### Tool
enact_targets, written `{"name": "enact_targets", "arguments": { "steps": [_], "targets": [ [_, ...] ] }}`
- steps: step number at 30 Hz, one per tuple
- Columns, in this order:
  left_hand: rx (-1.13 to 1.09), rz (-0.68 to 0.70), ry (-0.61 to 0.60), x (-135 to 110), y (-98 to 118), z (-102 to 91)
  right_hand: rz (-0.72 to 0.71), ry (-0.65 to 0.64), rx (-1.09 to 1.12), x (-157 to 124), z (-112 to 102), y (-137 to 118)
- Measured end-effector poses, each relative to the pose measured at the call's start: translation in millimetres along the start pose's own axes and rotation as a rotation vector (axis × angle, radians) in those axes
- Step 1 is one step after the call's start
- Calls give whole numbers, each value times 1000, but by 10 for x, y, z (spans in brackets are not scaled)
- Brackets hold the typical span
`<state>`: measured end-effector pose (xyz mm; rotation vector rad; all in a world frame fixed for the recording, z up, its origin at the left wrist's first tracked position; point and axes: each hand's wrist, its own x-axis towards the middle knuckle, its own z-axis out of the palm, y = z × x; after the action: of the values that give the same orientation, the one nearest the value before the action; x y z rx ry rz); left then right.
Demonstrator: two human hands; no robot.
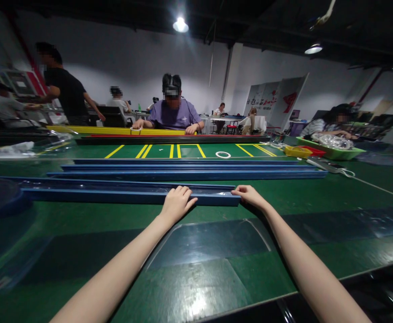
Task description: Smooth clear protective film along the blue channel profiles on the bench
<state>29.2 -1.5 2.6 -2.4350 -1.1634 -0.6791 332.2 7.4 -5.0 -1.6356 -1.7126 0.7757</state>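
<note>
A long blue channel strip (132,196) lies crosswise on the green table in front of me, with shiny clear plastic film (221,194) along its inside. My left hand (178,204) is closed over the near wall of this strip, fingers reaching into the channel and thumb pointing right. At the strip's right end, my right hand (249,196) has its thumb and fingers pinched together at the end of the film. The fingertips partly hide what lies between them. Just beyond, more blue channel strips (196,174) lie parallel to mine.
Clear sheeting (213,240) covers part of the green table (189,287) near me. Opposite, a person in purple (174,114) handles a yellow strip (109,131) behind a dark red-edged strip (216,139). A white ring (223,154), a yellow tray (297,151) and a green tray (346,153) stand farther off.
</note>
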Motion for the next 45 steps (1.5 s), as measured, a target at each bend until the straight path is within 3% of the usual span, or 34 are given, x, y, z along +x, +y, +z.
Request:
{"name": "enact_targets", "arguments": {
  "steps": [8,45],
  "targets": [
    [15,6,41,1,5,24,8,2,8,-12,-4,-10],
    [-8,-18,-7,2,20,-7,-18,-3,-34,-2,-13,3]
  ]
}}
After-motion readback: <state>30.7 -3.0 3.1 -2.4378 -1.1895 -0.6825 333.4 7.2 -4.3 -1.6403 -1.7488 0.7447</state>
